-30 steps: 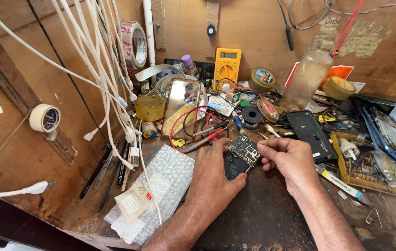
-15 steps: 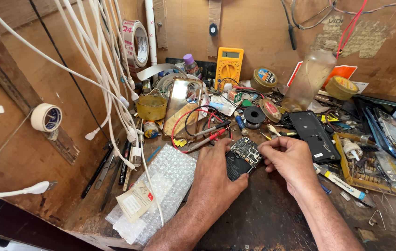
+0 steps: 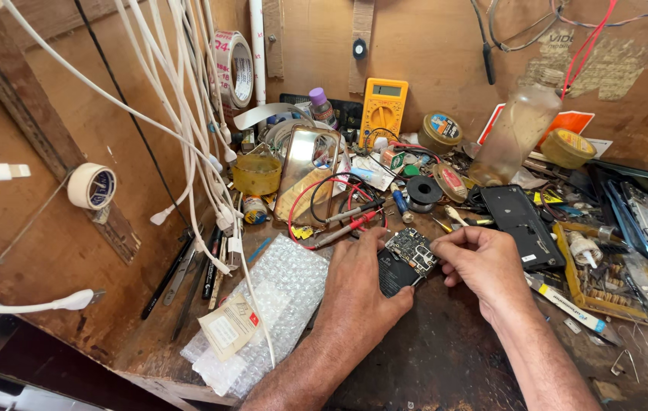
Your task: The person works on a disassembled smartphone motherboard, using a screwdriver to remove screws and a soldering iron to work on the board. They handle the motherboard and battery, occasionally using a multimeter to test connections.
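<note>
My left hand [image 3: 360, 283] grips a small dark phone body [image 3: 395, 272] with a bare circuit board [image 3: 410, 250] on its upper part, holding it just above the dark workbench [image 3: 430, 358]. My right hand [image 3: 484, 262] is closed with its fingertips pinched at the board's right edge; I cannot tell whether it holds a small tool. Red and black probe leads [image 3: 343, 224] lie just beyond my left hand.
A bubble-wrap sheet [image 3: 274, 304] lies at the left. White cables [image 3: 187, 129] hang down over it. A yellow multimeter [image 3: 383, 111], a clear bottle [image 3: 518, 133], solder tins, a black phone frame [image 3: 518, 222], a yellow parts tray [image 3: 617, 278] and tape rolls crowd the back and right.
Both hands stay on the phone and board, with only a slight shift in the view.
</note>
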